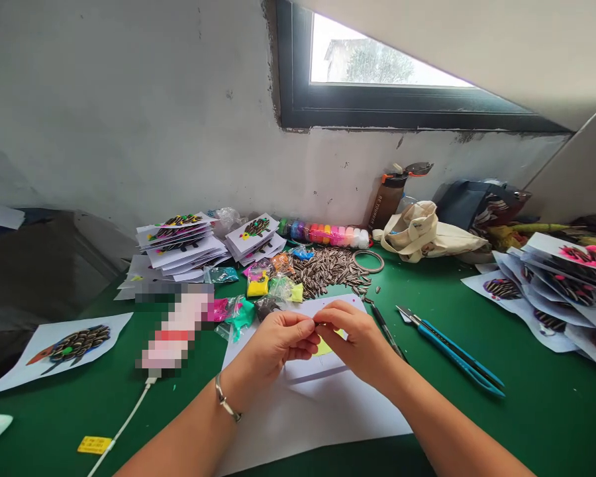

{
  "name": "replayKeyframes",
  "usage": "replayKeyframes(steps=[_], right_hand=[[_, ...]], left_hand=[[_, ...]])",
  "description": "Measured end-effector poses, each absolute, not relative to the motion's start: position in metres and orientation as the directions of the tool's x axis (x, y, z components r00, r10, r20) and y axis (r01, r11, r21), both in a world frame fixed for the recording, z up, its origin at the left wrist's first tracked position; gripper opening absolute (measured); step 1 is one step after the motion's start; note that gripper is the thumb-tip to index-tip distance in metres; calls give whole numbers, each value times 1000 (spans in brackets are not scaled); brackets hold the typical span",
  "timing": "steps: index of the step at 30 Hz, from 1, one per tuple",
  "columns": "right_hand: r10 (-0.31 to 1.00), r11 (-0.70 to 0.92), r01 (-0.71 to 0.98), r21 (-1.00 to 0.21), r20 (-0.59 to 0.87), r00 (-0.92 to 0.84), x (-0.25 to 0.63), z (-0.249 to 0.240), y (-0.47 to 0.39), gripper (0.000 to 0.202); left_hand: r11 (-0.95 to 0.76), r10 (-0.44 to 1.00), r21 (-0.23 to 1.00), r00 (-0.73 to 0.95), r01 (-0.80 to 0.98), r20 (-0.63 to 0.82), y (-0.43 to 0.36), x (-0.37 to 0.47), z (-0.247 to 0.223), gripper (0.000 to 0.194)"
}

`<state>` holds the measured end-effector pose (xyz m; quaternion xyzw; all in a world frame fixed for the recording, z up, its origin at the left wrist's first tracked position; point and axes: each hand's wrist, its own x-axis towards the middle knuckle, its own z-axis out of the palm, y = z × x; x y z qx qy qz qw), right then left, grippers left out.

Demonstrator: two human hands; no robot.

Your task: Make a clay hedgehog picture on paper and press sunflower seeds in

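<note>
1. A green desk (536, 411), smooth and flat, carries everything in reach
2. Both forearms slant in from the lower corners and meet near the middle; the left hand (275, 344) is curled with its thumb uppermost, while the right hand (355, 334) turns its back upward, index finger arched
3. A large white paper sheet (298, 430) lies flat beneath the hands, and a thick stack of white cards (338, 302) rests on it, partly covered by the right hand
4. Left of the hands, near the wall, stand layered card pictures (189, 255) covered in ridged, striped seeds
5. Beyond the hands spreads a heap of loose seeds (322, 268), slim, pointed and dark with pale streaks
6. Blue tweezers (447, 348), long and narrow, lie right of the cards, a slim black pen (383, 324) between
7. On the top card, under the fingers, sits a flat yellow shape (329, 344)
8. A metal bracelet (222, 395) circles the left wrist
9. The fingers of both hands are pinched tip to tip, apparently on a tiny dark bit (319, 324), mostly hidden
</note>
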<state>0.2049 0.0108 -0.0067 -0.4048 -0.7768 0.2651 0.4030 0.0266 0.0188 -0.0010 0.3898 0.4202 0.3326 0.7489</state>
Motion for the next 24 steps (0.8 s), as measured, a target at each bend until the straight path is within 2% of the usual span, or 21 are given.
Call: replayKeyframes(steps=[9,15,24], right_hand=[[820,573,479,-665,460,-342,203,-10,8,16],[812,583,473,-660,473,-341,203,-8,8,14],[791,612,524,-593,462,-401,204,-5,7,21]], left_hand=[[467,825,872,426,-146,-370,19,26,-4,29],[445,836,883,422,-150,-350,20,26,-4,32],[443,835,884,427,-147,-348,21,27,-3,32]])
